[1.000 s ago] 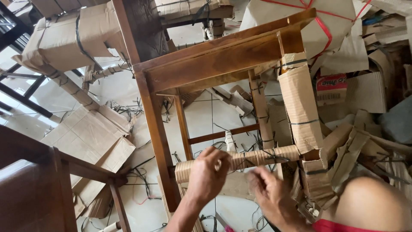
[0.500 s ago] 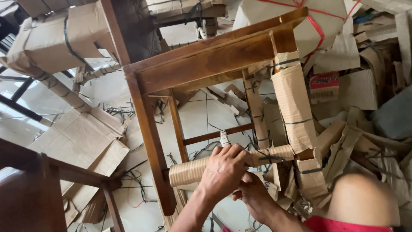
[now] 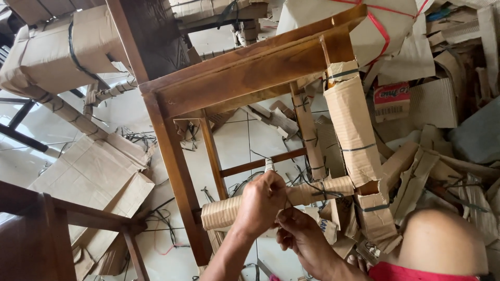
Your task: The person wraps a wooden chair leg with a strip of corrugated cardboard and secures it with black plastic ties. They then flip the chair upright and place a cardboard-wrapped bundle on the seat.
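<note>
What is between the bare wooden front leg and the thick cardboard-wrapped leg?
In the head view, a cardboard-wrapped rung spans between them, gripped by the left hand.

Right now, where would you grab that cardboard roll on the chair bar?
Probably the bare left end of the cardboard roll, from above, fingers curling round it. It lies level and round, and the left hand and right hand already crowd its middle.

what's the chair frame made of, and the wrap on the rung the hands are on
Chair frame: looks like solid wood with a brown, slightly glossy stain; grain streaks show along the rail. Wrap: seems to be single-face corrugated cardboard, matte tan, with fine ribs running across it. The left hand grips it; the right hand sits just below.
</note>
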